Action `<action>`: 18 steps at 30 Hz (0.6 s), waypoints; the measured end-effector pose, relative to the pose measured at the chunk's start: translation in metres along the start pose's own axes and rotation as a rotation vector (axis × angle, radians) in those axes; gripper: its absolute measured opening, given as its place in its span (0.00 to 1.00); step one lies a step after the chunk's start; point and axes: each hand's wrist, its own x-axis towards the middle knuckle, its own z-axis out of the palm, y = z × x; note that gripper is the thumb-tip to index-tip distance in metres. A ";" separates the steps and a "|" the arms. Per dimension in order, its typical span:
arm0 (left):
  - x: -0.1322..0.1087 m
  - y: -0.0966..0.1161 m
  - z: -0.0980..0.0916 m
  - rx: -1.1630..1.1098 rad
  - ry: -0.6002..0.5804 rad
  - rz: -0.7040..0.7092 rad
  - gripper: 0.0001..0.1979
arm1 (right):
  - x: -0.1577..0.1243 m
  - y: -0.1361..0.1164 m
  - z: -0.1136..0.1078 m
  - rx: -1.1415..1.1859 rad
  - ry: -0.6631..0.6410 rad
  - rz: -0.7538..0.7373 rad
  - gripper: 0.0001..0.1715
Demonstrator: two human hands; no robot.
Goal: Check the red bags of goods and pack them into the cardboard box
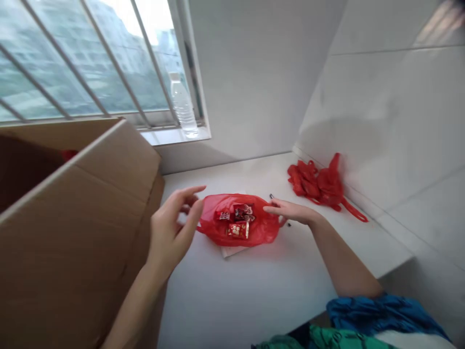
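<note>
A red plastic bag (263, 231) lies spread open on the white table, with several small wrapped packets (238, 230) inside it. Just left of the bag is my left hand (174, 225), its thumb and fingers apart and nothing between them. At the bag's right edge, my right hand (288, 210) has its fingers pressed together on the rim. Something flat and pale (232, 251) shows from under the bag.
A large open cardboard box (83, 213) fills the left side. More red bags (319, 184) lie crumpled by the wall at the right. A clear bottle (184, 109) stands on the sill of the barred window.
</note>
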 end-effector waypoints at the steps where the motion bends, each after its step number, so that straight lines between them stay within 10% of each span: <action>1: 0.002 -0.013 0.000 0.156 -0.042 -0.044 0.21 | 0.001 0.001 0.000 -0.009 -0.009 0.007 0.31; 5: 0.001 -0.070 -0.001 0.696 -0.416 -0.384 0.18 | -0.006 0.004 -0.009 -0.059 -0.108 -0.016 0.29; 8: -0.003 -0.085 -0.007 0.587 -0.481 -0.416 0.12 | -0.020 0.002 -0.025 -0.107 -0.184 -0.074 0.22; 12: 0.007 -0.064 -0.018 -0.100 -0.253 -0.397 0.14 | -0.039 -0.005 -0.053 -0.169 -0.120 -0.098 0.19; 18: 0.042 -0.019 -0.002 -0.810 0.285 -0.252 0.09 | -0.021 -0.033 -0.056 0.275 0.470 -0.478 0.18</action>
